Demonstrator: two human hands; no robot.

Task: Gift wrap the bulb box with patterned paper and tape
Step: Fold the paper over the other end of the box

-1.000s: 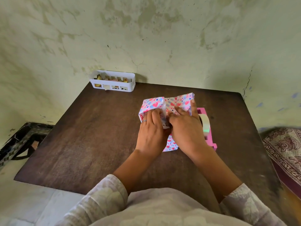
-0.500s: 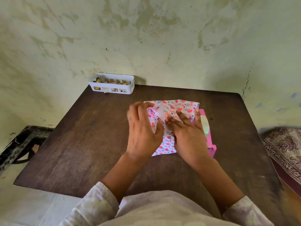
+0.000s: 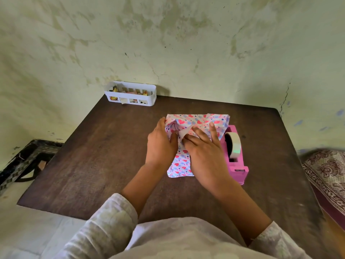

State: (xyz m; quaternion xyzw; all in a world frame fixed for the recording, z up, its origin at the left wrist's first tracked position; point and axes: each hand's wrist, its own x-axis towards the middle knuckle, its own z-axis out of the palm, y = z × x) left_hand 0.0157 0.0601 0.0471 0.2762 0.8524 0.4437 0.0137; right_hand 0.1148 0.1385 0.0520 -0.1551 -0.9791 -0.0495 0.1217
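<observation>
Head view, left hand (image 3: 160, 144) gripping patterned paper (image 3: 180, 163), right hand (image 3: 205, 152) fingers flat pressing it, white basket (image 3: 151, 99) holding scraps

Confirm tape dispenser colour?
Pink; the tape dispenser shows clearly in the head view, right of the wrapped box.

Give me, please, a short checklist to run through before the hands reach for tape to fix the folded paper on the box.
1. Right hand pressing the folded flaps of the patterned paper down with flat fingers: ok.
2. Left hand steadying the parcel's left side, fingers curled on the paper's far left edge: ok.
3. Tape dispenser beside the parcel on its right, roll loaded: ok.
4. A hand free to pull tape: not ok, both rest on the paper.
5. Bulb box fully covered: cannot tell, the hands hide the seam.
6. Tape already on the seam: cannot tell.
</observation>
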